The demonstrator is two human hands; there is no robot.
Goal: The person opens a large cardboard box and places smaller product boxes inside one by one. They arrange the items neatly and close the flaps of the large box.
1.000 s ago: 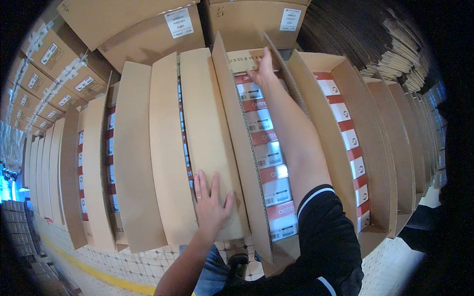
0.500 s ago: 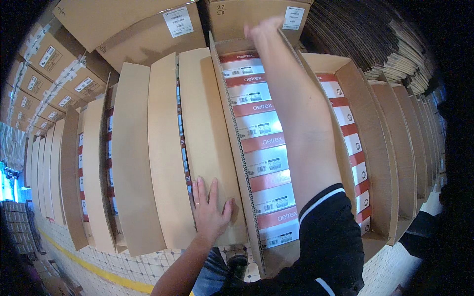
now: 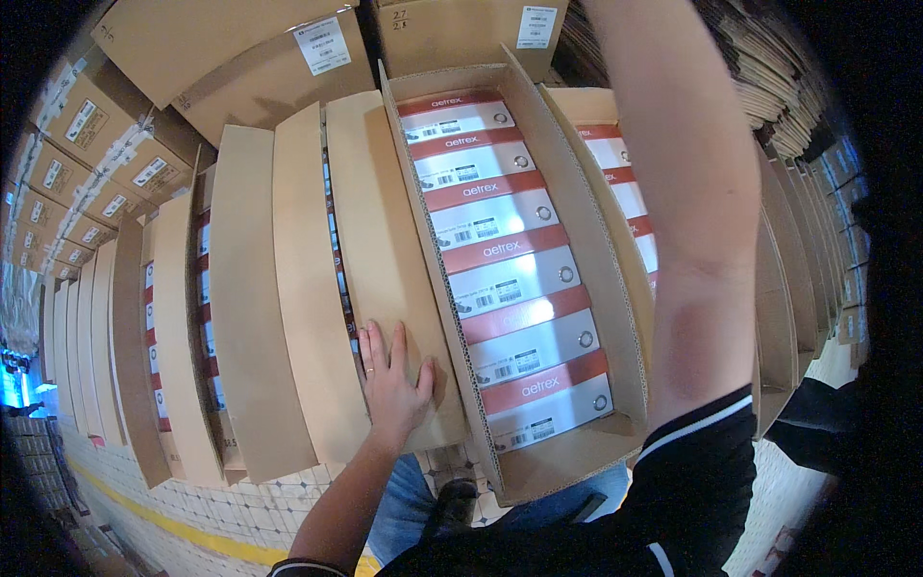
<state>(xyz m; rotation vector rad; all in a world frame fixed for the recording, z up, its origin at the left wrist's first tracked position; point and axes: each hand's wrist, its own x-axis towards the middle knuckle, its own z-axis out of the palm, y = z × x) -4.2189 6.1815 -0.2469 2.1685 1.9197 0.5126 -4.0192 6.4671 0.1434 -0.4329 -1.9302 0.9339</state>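
My left hand (image 3: 392, 387) lies flat, fingers stretched, on the folded-in flap (image 3: 385, 231) of a cardboard carton. Its fingertips reach the narrow gap between two flaps, where a strip of the boxes beneath shows. Just right of it stands an uncovered carton (image 3: 601, 317), its long flaps raised. A row of red-and-white shoeboxes (image 3: 510, 274) fills that carton, with labels facing up. My right forearm (image 3: 702, 231) stretches up and away over another uncovered carton of shoeboxes (image 3: 615, 188). The right hand itself lies beyond the upper edge, so its fingers are hidden.
More cartons with upright flaps (image 3: 168, 317) line up to the left, and others (image 3: 798, 260) to the right. Large closed cartons (image 3: 250, 87) stand at the back. Flattened cardboard (image 3: 769, 87) is stacked at the far right. A yellow line (image 3: 192, 529) crosses the tiled floor.
My right arm has swung rightward and farther up, taking the hand out of view and uncovering the shoeboxes in the middle carton. The left hand stays on the flap; the view has shifted slightly.
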